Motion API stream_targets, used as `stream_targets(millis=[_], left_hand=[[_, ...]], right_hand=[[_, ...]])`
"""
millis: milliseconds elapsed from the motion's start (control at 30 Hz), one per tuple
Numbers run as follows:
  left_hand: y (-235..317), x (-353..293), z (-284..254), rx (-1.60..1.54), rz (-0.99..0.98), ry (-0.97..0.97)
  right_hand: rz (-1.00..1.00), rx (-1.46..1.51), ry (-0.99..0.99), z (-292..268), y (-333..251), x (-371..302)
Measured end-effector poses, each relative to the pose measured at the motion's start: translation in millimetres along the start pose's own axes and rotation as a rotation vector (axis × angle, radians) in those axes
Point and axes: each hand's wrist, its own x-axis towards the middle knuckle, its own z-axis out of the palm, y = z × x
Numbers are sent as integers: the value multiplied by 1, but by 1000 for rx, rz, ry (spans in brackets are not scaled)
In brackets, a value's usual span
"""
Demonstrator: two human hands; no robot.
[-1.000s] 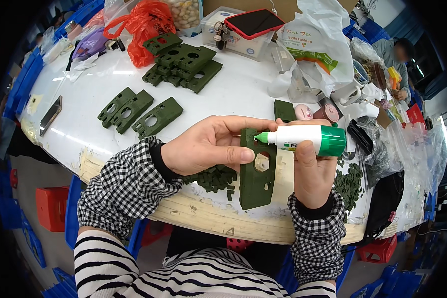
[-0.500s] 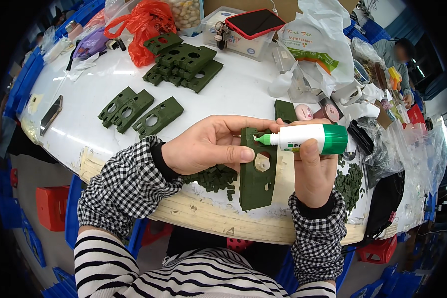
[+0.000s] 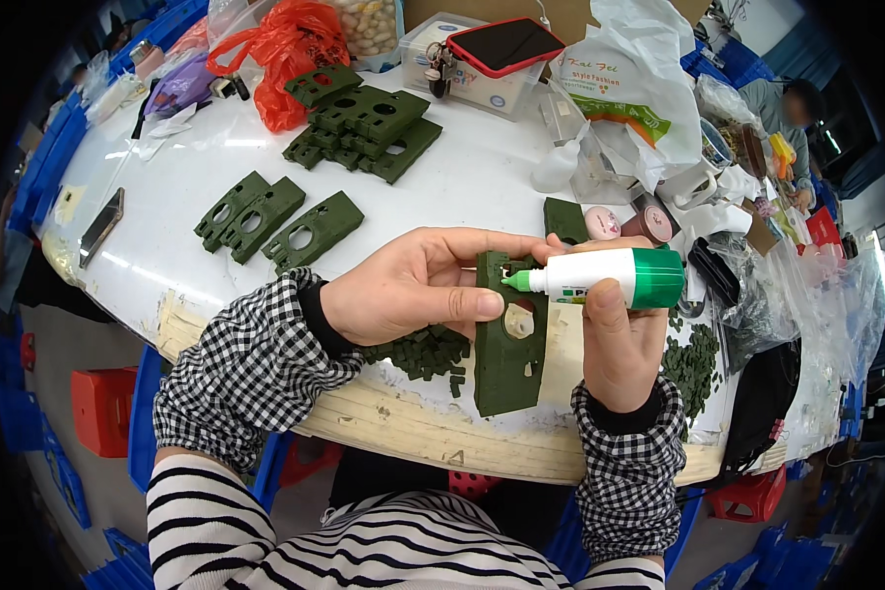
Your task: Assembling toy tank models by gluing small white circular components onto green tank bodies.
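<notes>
Head | left fingers [image 3: 470,306] pinched on green holed part [image 3: 506,379] | right fingers [image 3: 609,310] curled round white bottle [image 3: 590,267]

- Apparently a workshop: between the fingers [image 3: 467,306], a green plastic tank hull [image 3: 501,379] and a nozzle bottle [image 3: 600,275].
- Beyond the fingers, leftward: a stack of similar hulls [image 3: 374,116].
- Just below the left fingers: a heap of tiny green parts [image 3: 423,357].
- Beneath the fingers: a white desk [image 3: 147,211] with a worn edge.
- Far left of the fingers: blue plastic crates [image 3: 61,143].
</notes>
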Motion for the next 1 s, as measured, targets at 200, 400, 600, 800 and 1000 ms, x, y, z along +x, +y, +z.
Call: stream_targets(millis=[200,400,600,800,1000], left_hand=[[1,0,1,7,-2,8],[2,1,2,-7,-2,5],[1,1,0,-22,-4,-2],[2,-1,0,-13,2,11],[3,-1,0,-15,-11,-4]], right_hand=[[-1,18,2,1,0,0],[14,-42,74,-7,2,-3],[-4,-100,160,-12,2,-3],[39,40,186,-3,-1,0],[18,26,177,-8,3,-1]])
